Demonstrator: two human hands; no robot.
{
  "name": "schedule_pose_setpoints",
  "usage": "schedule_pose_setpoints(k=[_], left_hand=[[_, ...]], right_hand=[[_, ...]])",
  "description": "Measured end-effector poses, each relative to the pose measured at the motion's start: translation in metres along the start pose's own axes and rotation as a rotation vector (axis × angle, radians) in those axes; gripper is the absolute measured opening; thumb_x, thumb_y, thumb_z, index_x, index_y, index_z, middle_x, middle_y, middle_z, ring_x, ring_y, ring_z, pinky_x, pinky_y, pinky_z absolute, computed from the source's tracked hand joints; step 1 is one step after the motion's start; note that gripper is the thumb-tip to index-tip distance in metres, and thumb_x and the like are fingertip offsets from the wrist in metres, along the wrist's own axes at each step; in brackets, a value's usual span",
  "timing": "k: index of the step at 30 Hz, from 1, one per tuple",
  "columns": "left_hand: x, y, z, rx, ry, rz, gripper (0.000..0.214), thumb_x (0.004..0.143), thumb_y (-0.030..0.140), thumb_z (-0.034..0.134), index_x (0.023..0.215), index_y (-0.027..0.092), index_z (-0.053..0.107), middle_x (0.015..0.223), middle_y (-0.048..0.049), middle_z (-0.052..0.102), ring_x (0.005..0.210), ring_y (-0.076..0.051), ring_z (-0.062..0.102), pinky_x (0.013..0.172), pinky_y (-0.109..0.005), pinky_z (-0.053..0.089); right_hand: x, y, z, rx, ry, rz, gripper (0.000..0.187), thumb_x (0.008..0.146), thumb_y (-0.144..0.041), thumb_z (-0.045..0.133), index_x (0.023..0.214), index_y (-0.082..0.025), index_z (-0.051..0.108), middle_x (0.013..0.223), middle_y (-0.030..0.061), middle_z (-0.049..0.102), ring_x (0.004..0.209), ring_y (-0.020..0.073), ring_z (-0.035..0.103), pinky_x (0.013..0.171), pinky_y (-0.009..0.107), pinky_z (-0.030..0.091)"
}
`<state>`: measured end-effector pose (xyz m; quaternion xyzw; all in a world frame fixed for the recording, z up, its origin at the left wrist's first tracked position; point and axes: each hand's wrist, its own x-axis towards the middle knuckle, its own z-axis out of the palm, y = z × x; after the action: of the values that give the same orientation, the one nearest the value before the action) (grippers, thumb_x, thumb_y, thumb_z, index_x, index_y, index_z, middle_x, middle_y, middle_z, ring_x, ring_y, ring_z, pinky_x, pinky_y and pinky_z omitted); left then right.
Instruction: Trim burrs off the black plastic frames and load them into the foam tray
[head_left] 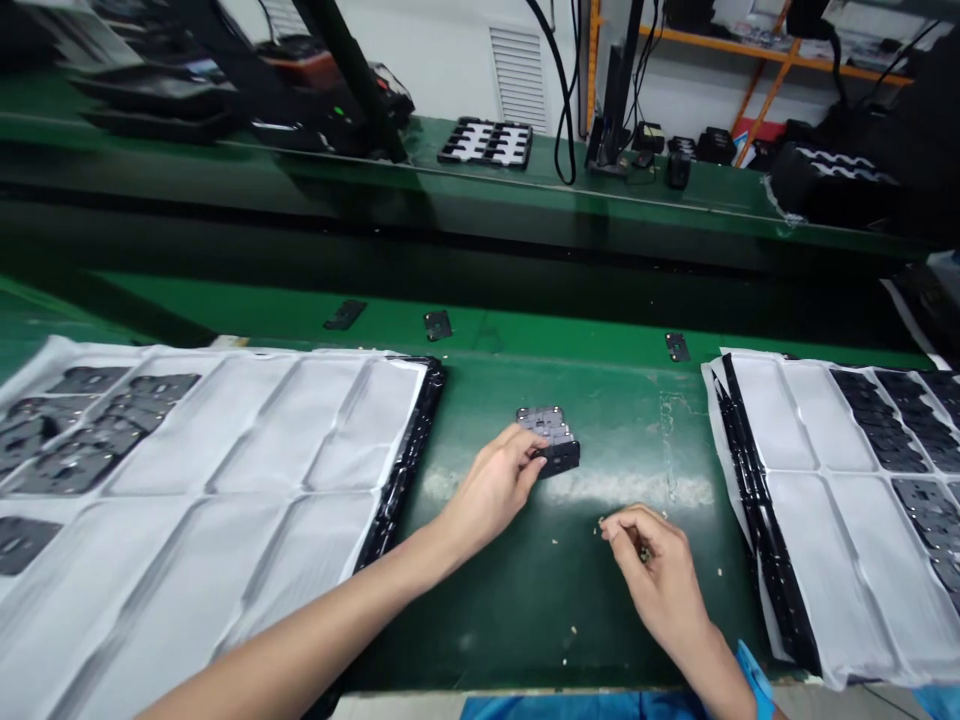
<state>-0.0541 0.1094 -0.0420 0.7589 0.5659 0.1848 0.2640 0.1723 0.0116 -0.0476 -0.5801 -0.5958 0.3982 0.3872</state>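
Observation:
My left hand (495, 482) is closed with thumb and fingertips on the edge of a small black plastic part (561, 459), tilted up at the front of a short overlapping row of similar grey-black parts (541, 420) on the green table. My right hand (658, 565) is closed in a pinch over the table, apart from the row. A tiny pale bit shows at its fingertips, and more small bits seem to sit in the curled palm. Several pale bits lie scattered on the table near this hand.
A white-lined tray (247, 430) on the left holds black parts in its far-left compartments. Another stacked white-lined tray (795, 420) on the right holds rows of them. Loose black parts (437, 325) lie along the green belt behind. A slotted tray (486, 143) rests on the back ledge.

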Motion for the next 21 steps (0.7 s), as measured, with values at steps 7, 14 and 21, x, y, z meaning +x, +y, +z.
schedule_pose_setpoints(k=[7,14,21], left_hand=[[0.010,-0.008,-0.010,0.184,-0.001,-0.018,0.024,0.100,0.025,0.049,0.115,0.019,0.068,0.115,-0.0093,0.066,0.075,-0.019,0.070,0.077,-0.035,0.058],[0.093,-0.036,-0.078,0.419,0.111,-0.256,0.030,0.100,0.033,0.053,0.117,0.016,0.071,0.124,-0.0142,0.068,0.108,-0.032,0.070,0.097,-0.041,0.053],[0.180,-0.095,-0.122,0.467,0.152,-0.759,0.049,0.094,0.047,0.072,0.124,0.009,0.068,0.138,-0.0225,0.063,0.127,-0.040,0.062,0.103,-0.054,0.052]], right_hand=[[-0.005,0.008,-0.006,-0.015,0.007,-0.045,0.029,0.107,-0.033,0.054,0.091,-0.021,0.074,0.085,0.0061,0.075,0.077,0.0201,0.071,0.069,0.028,0.054],[-0.011,0.013,-0.006,-0.050,0.036,-0.140,0.024,0.102,-0.036,0.066,0.087,-0.021,0.079,0.079,0.0061,0.075,0.062,0.0186,0.068,0.058,0.027,0.054],[-0.006,0.025,-0.016,-0.195,0.002,-0.426,0.029,0.100,-0.010,0.059,0.116,-0.025,0.079,0.087,0.0063,0.081,0.072,0.0210,0.074,0.071,0.032,0.060]])
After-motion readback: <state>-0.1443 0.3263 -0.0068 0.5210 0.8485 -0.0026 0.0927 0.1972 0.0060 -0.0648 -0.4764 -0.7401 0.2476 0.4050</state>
